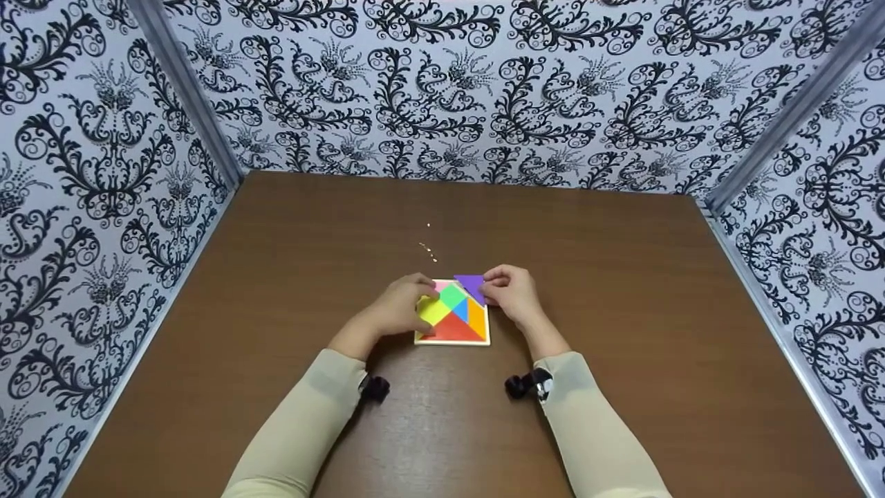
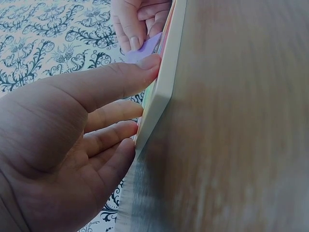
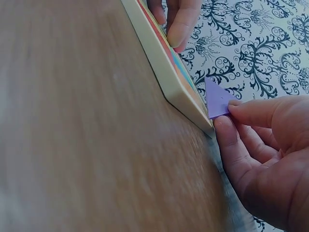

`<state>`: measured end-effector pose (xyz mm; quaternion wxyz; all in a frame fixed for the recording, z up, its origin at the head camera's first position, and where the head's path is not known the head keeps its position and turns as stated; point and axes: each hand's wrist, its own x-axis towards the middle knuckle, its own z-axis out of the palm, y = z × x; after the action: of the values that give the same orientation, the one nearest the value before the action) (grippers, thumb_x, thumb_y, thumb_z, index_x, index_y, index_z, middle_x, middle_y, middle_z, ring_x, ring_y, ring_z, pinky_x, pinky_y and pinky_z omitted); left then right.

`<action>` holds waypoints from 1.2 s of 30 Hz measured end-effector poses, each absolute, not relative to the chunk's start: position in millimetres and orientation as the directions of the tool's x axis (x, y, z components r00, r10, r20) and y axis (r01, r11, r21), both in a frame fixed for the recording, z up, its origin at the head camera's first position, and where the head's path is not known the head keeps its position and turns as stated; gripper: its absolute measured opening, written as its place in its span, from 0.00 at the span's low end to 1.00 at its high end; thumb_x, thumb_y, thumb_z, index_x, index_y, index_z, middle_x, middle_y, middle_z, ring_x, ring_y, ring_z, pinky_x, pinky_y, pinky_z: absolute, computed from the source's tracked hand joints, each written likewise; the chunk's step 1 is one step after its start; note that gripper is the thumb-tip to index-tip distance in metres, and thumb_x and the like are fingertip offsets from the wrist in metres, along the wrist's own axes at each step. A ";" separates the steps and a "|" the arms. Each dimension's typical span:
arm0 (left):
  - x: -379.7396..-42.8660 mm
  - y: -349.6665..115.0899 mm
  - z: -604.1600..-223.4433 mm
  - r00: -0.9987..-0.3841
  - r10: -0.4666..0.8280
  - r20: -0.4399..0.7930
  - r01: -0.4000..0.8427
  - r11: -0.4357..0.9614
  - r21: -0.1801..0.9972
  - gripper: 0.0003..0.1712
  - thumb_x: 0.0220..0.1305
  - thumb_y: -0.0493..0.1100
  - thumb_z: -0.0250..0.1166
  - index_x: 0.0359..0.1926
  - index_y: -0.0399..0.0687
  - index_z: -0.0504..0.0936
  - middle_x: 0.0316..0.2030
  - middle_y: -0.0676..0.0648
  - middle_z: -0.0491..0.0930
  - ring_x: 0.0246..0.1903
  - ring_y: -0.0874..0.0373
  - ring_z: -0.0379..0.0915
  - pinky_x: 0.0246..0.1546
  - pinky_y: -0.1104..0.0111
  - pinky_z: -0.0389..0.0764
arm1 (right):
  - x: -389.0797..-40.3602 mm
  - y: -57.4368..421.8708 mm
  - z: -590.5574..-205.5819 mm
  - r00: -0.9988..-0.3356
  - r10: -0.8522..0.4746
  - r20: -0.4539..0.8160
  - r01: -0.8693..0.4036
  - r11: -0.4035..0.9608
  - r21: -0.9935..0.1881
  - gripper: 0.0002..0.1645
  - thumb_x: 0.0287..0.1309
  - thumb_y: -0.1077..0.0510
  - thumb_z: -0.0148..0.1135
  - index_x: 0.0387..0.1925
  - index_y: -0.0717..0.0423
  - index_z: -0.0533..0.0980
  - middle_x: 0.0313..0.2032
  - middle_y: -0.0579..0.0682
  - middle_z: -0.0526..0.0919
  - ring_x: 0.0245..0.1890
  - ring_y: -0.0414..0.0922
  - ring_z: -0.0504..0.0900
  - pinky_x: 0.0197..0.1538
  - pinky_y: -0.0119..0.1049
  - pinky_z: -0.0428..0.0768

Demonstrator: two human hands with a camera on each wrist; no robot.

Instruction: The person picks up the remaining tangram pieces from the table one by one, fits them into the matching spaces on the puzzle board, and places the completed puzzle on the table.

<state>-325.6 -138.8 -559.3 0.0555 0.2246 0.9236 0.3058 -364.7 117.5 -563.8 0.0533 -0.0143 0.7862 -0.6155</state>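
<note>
A square tangram tray (image 1: 453, 343) with a pale rim lies on the table, holding red, orange, blue, green, yellow and pink pieces. My right hand (image 1: 514, 294) pinches a purple triangle (image 1: 470, 282) between thumb and fingers at the tray's far right corner. In the right wrist view the purple triangle (image 3: 217, 100) stands tilted up close beside the tray's edge. Across the tray's left side, my left hand (image 1: 399, 306) rests with thumb and fingers extended and spread, fingertips touching the pieces. The left hand partly covers the yellow and pink pieces.
The brown wooden table (image 1: 311, 242) is bordered by black-and-white patterned walls (image 1: 442, 90) at the back and both sides. Small bright specks (image 1: 427, 249) show on the tabletop beyond the tray. A black wrist camera (image 1: 375, 389) sits at the left sleeve, another wrist camera (image 1: 517, 387) at the right.
</note>
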 end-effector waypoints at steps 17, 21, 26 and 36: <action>-324.6 -138.4 -557.5 -0.893 0.449 0.036 0.383 0.715 0.585 0.35 0.50 0.46 0.85 0.59 0.40 0.87 0.66 0.41 0.78 0.67 0.40 0.73 0.74 0.49 0.72 | -363.7 116.1 -562.2 -0.994 -0.108 -0.033 -0.010 0.383 -0.924 0.11 0.57 0.67 0.75 0.43 0.64 0.85 0.32 0.54 0.88 0.30 0.42 0.85 0.36 0.31 0.89; -324.4 -138.5 -556.9 -0.893 0.449 0.030 0.377 0.712 0.592 0.35 0.49 0.47 0.85 0.59 0.39 0.87 0.66 0.40 0.78 0.67 0.40 0.73 0.73 0.49 0.72 | -363.0 115.4 -562.4 -0.994 -0.107 -0.031 -0.016 0.415 -0.910 0.11 0.56 0.67 0.75 0.42 0.63 0.86 0.33 0.54 0.89 0.30 0.42 0.86 0.35 0.31 0.89; -324.1 -139.3 -557.7 -0.893 0.449 0.033 0.377 0.705 0.601 0.36 0.47 0.46 0.86 0.59 0.39 0.87 0.66 0.41 0.78 0.67 0.40 0.72 0.72 0.49 0.73 | -362.9 113.9 -562.2 -0.994 -0.106 -0.006 -0.043 0.455 -0.890 0.10 0.56 0.66 0.75 0.40 0.64 0.86 0.32 0.56 0.90 0.27 0.40 0.85 0.34 0.30 0.88; -322.7 -138.0 -556.6 -0.897 0.441 0.021 0.365 0.713 0.599 0.35 0.50 0.47 0.86 0.59 0.40 0.87 0.67 0.42 0.78 0.68 0.41 0.72 0.73 0.49 0.73 | -362.4 113.0 -561.9 -0.996 -0.089 -0.014 -0.033 0.500 -0.865 0.09 0.58 0.65 0.75 0.41 0.63 0.86 0.34 0.57 0.91 0.27 0.43 0.87 0.34 0.31 0.88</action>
<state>-322.7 -138.0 -556.6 0.0619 0.2183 0.9234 0.3095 -362.4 113.0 -561.9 0.0282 -0.0353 0.8657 -0.4985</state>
